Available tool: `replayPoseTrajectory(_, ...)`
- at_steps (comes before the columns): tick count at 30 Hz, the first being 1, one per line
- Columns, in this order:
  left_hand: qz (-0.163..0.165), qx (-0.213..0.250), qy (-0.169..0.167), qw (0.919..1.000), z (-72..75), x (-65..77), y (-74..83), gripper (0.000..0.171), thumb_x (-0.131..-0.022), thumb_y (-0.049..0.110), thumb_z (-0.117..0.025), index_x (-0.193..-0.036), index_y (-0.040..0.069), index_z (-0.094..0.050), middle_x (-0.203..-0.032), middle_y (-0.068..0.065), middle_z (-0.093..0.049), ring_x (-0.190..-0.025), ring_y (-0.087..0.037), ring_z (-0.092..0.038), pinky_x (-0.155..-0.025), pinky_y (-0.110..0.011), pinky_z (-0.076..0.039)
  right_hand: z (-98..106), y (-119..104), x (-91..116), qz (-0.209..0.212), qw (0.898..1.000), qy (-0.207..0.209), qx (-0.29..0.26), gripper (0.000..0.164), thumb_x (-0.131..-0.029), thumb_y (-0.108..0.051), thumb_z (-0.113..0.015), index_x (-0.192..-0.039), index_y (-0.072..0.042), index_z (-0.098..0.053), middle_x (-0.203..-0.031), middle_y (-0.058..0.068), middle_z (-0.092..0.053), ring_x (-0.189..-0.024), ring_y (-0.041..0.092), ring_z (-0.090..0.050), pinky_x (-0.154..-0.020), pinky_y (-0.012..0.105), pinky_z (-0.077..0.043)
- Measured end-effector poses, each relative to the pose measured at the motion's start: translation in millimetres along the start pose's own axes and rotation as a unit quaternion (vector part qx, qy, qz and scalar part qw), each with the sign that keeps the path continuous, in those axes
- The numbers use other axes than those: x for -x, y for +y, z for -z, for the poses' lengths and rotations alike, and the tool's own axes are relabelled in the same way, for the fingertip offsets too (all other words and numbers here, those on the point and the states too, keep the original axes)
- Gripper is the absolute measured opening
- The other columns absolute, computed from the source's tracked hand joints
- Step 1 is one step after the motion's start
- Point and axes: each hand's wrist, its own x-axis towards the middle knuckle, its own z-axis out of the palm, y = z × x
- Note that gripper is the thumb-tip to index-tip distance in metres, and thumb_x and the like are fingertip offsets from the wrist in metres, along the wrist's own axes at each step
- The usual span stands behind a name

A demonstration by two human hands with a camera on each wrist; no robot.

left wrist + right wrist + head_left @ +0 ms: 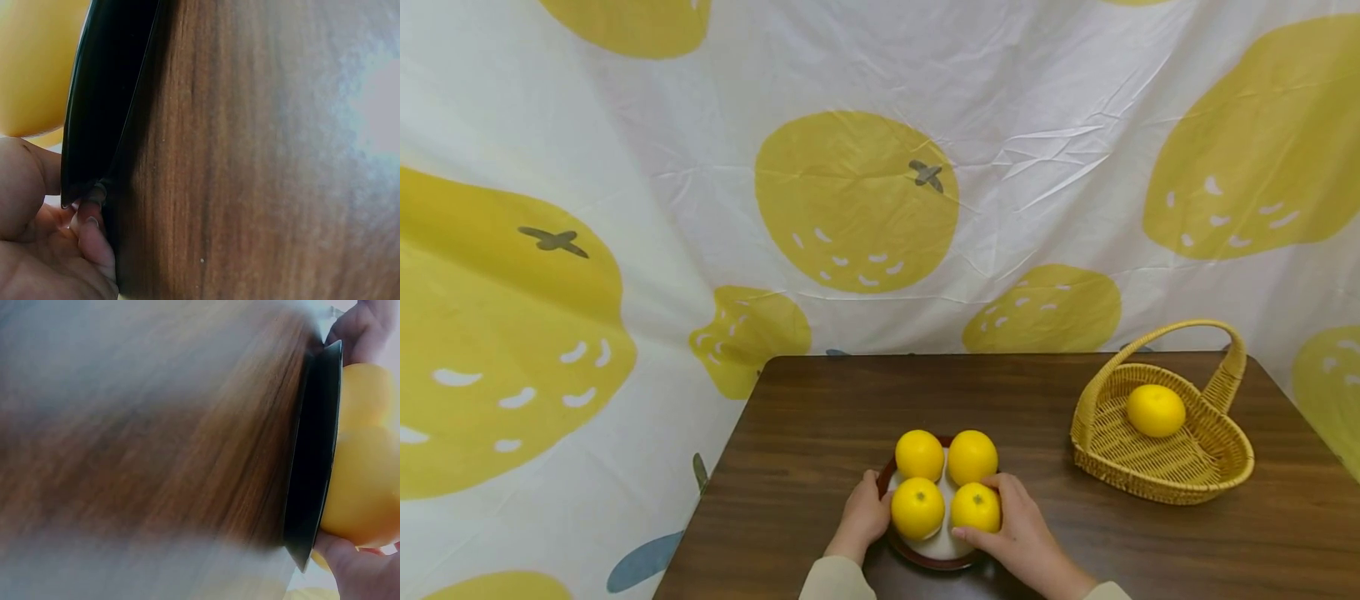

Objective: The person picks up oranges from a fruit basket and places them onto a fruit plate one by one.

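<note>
A plate (942, 564) with a dark red-brown rim and pale inside bears several round yellow oranges. My left hand (862, 515) holds the plate's left edge; in the left wrist view its thumb (47, 169) lies over the rim and its fingers curl below. With thumb and fingers, my right hand (1026, 533) grips the near right orange (976, 507), which sits over the plate. Beside it is the near left orange (917, 509), close to my left thumb. Behind these two are a far left orange (919, 455) and a far right orange (973, 457).
A heart-shaped wicker basket (1165, 492) with a tall handle stands at the right of the dark wooden table (820, 400). One more orange (1156, 410) lies in it. Behind the table hangs a white cloth (895, 75) printed with yellow fruit.
</note>
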Motion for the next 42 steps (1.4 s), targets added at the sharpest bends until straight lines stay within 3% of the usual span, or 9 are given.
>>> replayPoseTrajectory(16,0.002,0.005,-0.005,1.0000,0.8,0.2,0.7,0.033,-0.100,0.014,-0.060,-0.126,-0.005,-0.051,-0.118,-0.026,-0.063,-0.111,-0.043,-0.062,-0.096,-0.060,-0.048,-5.3,-2.9,-2.2,-0.012,1.000,-0.008,-0.009,0.070,-0.072,-0.047,-0.089,-0.119,-0.011,-0.053,-0.114,0.004,-0.056,-0.099,0.015,-0.054,-0.083,0.036,-0.048)
replayPoseTrajectory(25,0.002,0.007,-0.005,1.0000,0.4,0.2,0.2,0.033,-0.100,0.014,-0.060,-0.126,-0.005,-0.051,-0.118,-0.026,-0.063,-0.111,-0.042,-0.062,-0.096,-0.060,-0.048,-3.8,-4.7,-0.6,-0.010,1.000,-0.001,0.015,0.071,-0.075,-0.051,-0.086,-0.125,-0.010,-0.055,-0.125,0.009,-0.055,-0.106,0.021,-0.057,-0.087,0.043,-0.051)
replayPoseTrajectory(42,0.000,-0.002,-0.004,1.0000,-1.0,-0.9,-2.6,0.035,-0.100,0.013,-0.060,-0.128,-0.006,-0.050,-0.122,-0.028,-0.062,-0.114,-0.043,-0.061,-0.099,-0.059,-0.047,0.8,-3.4,-0.5,-0.012,1.000,-0.009,0.027,0.076,-0.075,-0.054,-0.084,-0.131,-0.012,-0.055,-0.126,0.011,-0.051,-0.109,0.024,-0.057,-0.090,0.049,-0.052)
